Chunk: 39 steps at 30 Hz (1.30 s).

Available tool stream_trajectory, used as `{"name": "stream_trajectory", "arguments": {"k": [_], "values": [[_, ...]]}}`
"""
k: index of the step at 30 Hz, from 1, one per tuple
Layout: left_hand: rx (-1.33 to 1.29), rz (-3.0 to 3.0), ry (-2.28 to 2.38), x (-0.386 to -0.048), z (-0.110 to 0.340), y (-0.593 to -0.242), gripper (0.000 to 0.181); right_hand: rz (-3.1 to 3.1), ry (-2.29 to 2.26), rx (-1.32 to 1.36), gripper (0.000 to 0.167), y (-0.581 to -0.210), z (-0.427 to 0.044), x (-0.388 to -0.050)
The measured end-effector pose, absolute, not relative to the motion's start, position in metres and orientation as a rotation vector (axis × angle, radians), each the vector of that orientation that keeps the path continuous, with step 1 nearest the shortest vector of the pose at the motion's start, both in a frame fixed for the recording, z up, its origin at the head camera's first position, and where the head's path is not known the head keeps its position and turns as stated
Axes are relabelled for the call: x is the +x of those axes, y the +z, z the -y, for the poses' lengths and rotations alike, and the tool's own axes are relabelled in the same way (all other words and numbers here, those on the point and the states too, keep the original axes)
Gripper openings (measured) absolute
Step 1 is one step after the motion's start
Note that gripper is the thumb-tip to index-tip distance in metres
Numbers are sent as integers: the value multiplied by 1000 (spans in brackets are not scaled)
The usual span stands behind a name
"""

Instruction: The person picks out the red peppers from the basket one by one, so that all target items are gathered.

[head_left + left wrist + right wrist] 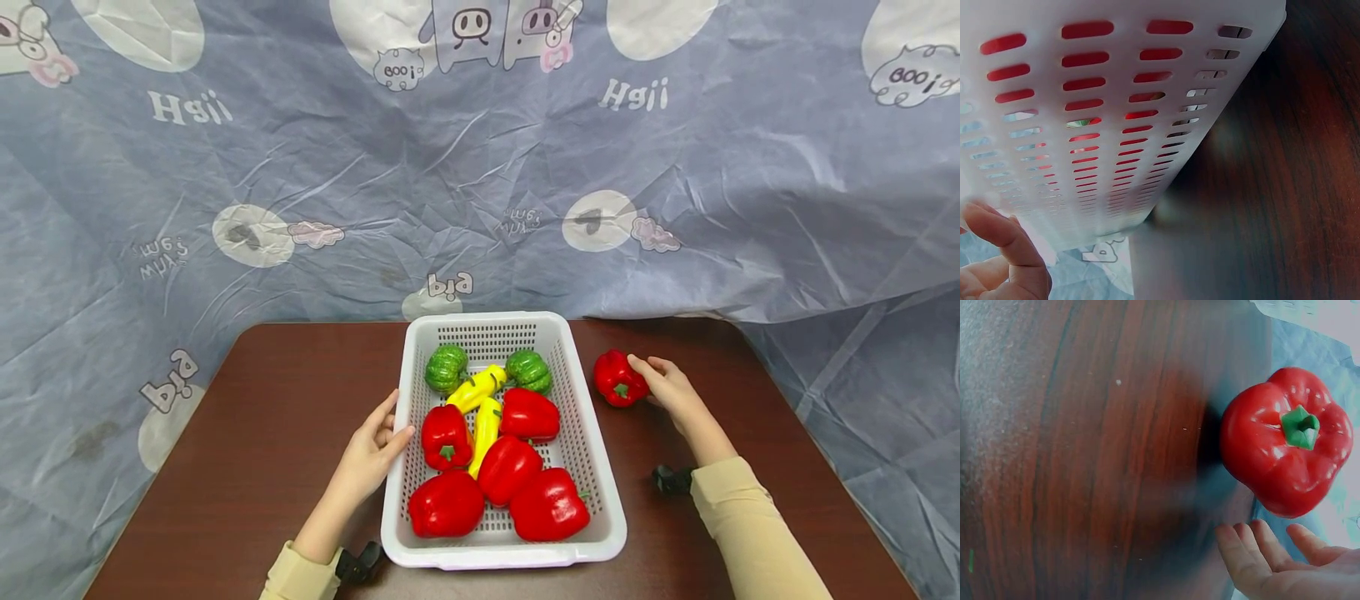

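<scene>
A white slotted basket holds several red bell peppers, two yellow peppers and two green ribbed pumpkin-like vegetables. My left hand holds the basket's left rim, thumb over the edge; in the left wrist view its bent fingers are beside the slotted wall. To the basket's right is a single red bell pepper, its green stem facing me. My right hand is at this pepper's right side. In the right wrist view its fingers are extended just short of the pepper.
A dark brown wooden table lies under the basket. Behind it hangs a wrinkled grey-blue cloth with cartoon prints. Black straps with small devices are on both wrists.
</scene>
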<state>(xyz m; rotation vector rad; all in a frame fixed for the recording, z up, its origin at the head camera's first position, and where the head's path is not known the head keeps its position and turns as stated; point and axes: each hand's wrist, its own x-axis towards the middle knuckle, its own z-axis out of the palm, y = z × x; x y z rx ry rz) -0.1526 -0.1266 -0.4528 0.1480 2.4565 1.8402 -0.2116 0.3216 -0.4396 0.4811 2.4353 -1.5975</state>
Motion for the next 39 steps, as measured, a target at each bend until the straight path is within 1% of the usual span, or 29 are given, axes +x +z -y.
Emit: {"name": "stream_trajectory", "arguments": {"k": [8, 12, 26, 31, 39], "values": [[142, -2435, 1856, -154, 127, -454, 69, -2570, -1422, 442, 96, -419, -318, -213], [142, -2440, 1853, -153, 127, -455, 69, -2592, -1406, 404, 97, -409, -313, -213], [138, -2436, 1865, -153, 127, -454, 69, -2621, -1421, 350, 95, -399, -302, -214], [174, -2440, 1874, -152, 127, -453, 69, -2656, -1452, 265, 91, -387, -293, -212], [177, -2440, 1878, -152, 126, -453, 69, -2679, -1482, 58, 87, -366, -272, -205]]}}
